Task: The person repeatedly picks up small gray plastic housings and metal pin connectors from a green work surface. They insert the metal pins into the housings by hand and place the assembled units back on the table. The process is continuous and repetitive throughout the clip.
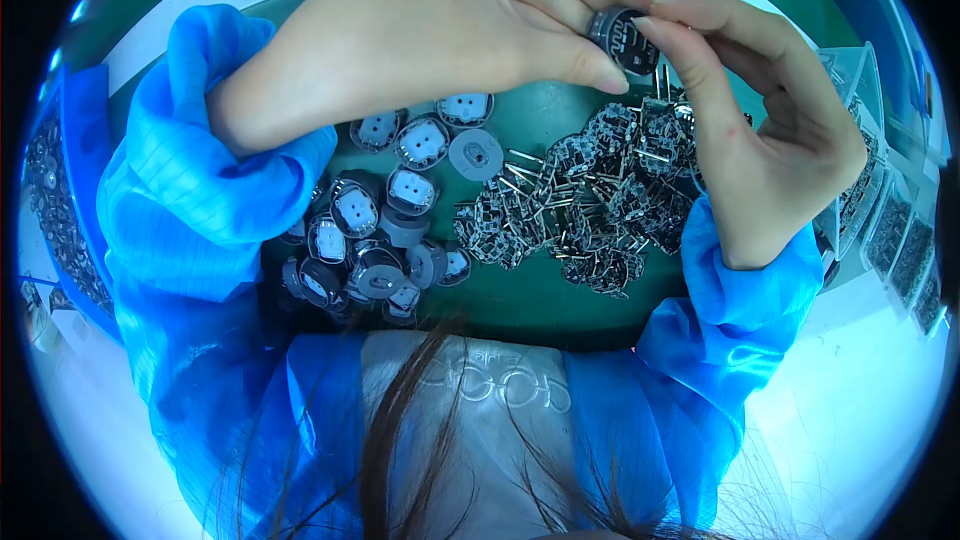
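Observation:
My left hand (420,35), reaching in from the left, grips a small round dark housing (603,30) between thumb and fingers. A black circuit board (636,46) with light traces shows at the housing's open face. Thumb and forefinger of my right hand (765,105) are pinched together at the upper right edge of that face; whether they press the board or the rim I cannot tell. Below my left wrist lie several grey round housings (354,210), many with white inserts. A heap of loose black circuit boards (600,195) with metal pins lies below the held housing.
Everything lies on a green work surface (540,305). A blue bin (90,155) of small parts stands at the far left. Clear plastic trays (870,210) with dark small parts stand at the right, beyond my right forearm. Strands of hair hang across the lower view.

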The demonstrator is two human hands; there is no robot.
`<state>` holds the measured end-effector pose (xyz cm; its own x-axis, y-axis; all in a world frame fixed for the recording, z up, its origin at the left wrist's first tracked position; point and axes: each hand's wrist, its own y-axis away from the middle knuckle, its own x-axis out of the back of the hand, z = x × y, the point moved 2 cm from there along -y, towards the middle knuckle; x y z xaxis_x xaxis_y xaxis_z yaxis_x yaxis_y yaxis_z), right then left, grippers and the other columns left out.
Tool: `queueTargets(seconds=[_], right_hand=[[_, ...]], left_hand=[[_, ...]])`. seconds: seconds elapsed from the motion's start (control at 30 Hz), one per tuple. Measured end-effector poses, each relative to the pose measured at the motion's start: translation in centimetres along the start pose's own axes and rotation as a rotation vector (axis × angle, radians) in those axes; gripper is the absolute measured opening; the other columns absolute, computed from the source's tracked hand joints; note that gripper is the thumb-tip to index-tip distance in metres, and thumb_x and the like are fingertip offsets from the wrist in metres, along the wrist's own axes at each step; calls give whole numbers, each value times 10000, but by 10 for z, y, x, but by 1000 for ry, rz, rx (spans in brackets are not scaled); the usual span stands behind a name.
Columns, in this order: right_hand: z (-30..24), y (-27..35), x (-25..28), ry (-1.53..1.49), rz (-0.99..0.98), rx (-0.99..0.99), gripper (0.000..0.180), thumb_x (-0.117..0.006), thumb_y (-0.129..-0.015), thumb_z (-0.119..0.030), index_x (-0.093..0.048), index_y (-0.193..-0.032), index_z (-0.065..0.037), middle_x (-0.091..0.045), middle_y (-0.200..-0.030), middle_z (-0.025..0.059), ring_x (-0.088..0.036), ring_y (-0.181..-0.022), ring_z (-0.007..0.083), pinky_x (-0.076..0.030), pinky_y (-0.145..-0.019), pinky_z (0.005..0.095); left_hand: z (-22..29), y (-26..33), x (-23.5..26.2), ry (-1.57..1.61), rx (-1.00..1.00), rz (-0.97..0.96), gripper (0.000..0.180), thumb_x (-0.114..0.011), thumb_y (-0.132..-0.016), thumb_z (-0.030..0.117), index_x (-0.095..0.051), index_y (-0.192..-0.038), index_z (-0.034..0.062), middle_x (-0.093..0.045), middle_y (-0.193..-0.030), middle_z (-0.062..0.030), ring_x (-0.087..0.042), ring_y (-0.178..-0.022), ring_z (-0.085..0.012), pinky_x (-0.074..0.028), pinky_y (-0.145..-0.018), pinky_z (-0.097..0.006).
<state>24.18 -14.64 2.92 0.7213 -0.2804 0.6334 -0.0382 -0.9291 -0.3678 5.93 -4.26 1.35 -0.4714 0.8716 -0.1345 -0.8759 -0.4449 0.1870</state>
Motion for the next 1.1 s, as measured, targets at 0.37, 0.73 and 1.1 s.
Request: queueTargets(seconds=[0.37, 0.73, 1.1], right_hand=[[-2, -5, -1, 167, -12, 304, 326, -752, -859, 95, -689, -1173, 35, -725, -1141, 133, -705, -1026, 257, -570, -937, 337], [-11, 3, -2, -256, -162, -211, 395, -626, -977, 58, -574, -1366, 96, -726, -1147, 188, -713, -1065, 223, -564, -950, 314], [30, -1, 23, 333, -365, -314, 345, -902, -750, -293, -770, -910, -18, -757, -807, 134, -738, -720, 269, -575, -675, 353]], left_hand=[[11, 10, -27, -124, -148, 184, 266, -756, -846, -63, -680, -1100, -80, -747, -1033, -190, -750, -973, -208, -640, -860, -323], [-5, 6, -2, -291, -215, 244, 345, -781, -844, 1, -682, -1175, 6, -744, -1043, -82, -725, -886, -189, -576, -794, -320], [-13, 6, 120, -1362, -175, 740, 300, -743, -932, 216, -718, -1124, -13, -703, -1087, -178, -654, -1035, -346, -523, -945, -409]])
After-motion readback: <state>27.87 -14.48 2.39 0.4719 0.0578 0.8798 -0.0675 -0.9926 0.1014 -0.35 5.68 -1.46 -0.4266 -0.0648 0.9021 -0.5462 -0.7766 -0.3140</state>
